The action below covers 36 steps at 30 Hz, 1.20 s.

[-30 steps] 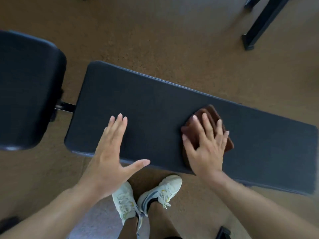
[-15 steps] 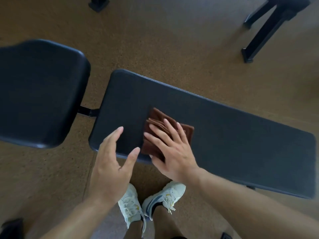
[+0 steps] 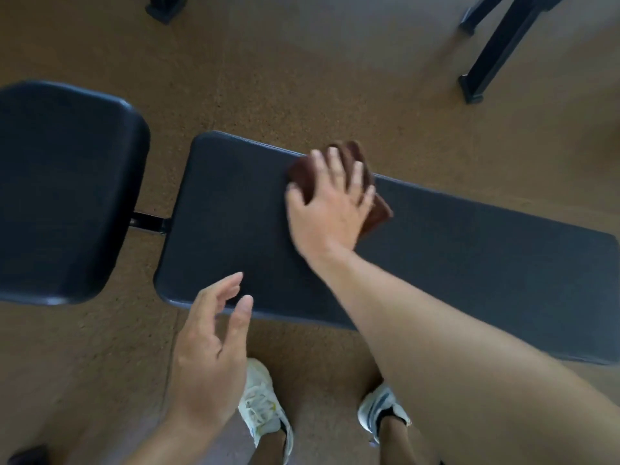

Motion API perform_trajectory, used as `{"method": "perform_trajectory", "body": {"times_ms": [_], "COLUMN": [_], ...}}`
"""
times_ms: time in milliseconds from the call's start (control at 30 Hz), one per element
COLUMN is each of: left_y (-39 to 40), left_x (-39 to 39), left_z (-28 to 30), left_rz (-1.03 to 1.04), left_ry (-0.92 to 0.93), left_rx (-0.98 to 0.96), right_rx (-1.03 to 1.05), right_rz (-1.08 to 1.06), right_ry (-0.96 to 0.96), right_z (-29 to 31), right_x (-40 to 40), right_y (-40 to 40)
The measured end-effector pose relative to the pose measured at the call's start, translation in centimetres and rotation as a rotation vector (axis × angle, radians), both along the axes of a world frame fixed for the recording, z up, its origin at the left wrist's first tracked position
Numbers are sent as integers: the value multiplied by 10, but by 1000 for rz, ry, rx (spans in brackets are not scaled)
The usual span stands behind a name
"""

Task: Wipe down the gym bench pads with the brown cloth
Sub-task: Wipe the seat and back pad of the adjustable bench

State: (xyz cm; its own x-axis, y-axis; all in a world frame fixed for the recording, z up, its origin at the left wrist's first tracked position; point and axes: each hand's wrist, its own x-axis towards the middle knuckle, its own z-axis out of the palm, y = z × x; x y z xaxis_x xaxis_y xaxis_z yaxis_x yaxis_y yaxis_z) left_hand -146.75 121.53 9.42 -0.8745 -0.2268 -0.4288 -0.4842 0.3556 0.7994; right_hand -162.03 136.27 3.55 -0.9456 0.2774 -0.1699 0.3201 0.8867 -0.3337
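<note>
Wiping of the long back pad (image 3: 436, 256) is under way, while the seat pad (image 3: 63, 193) beside its left end looks untouched. The right hand (image 3: 330, 209), its grip spread flat, presses the folded brown cloth (image 3: 375, 209) at the pad's far edge; the left hand (image 3: 208, 347) hovers with loose fingers at the near edge. Next, I judge, comes sweeping along the pad with even pressure.

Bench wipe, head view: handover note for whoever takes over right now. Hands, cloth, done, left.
Right hand: flat, fingers spread, pressing the brown cloth onto the long bench pad, near its far edge and toward the seat end.
Left hand: open, holding nothing, at the long pad's near edge; contact with the pad unclear.
Seat pad: to the left, joined by a black bar, no cloth on it.
Done: wiping is under way on the long pad; the frame does not show how much is clean.
Left: finish the long pad out to its right end, then wipe the seat pad.
</note>
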Motion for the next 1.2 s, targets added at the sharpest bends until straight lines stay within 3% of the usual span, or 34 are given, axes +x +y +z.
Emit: {"method": "perform_trajectory", "body": {"times_ms": [133, 200, 300, 433, 633, 767, 933, 1000, 1133, 1200], "left_y": [-2, 1, 21, 81, 195, 264, 321, 330, 341, 351], "left_x": [-10, -19, -30, -30, -25, -42, -49, -49, -55, -60], "left_z": [-4, -2, 3, 10, 6, 0, -8, -8, -6, -7], "left_rz": [244, 293, 259, 57, -571, -779, -935, -933, -937, -963], "left_ry": [85, 96, 65, 27, -48, -193, -357, -397, -478, -526], "left_rx": [-88, -121, -110, -59, -77, -230, -581, -666, -782, -861], "right_rx": [-22, -53, -56, -32, 84, 60, -21, -30, -59, -46], "right_rz": [744, 880, 909, 688, 2, -475, -670, -406, 539, 670], "right_ry": [78, 91, 80, 64, -31, -158, -65, -16, 35, 68], "right_z": [2, 1, -1, -5, -5, -8, -8, -9, -13, -16], "right_x": [54, 77, 113, 165, 190, 161, 78, 50, 34, 37], "right_y": [-41, -21, 34, 131, 270, 353, 375, 343, 291, 314]}}
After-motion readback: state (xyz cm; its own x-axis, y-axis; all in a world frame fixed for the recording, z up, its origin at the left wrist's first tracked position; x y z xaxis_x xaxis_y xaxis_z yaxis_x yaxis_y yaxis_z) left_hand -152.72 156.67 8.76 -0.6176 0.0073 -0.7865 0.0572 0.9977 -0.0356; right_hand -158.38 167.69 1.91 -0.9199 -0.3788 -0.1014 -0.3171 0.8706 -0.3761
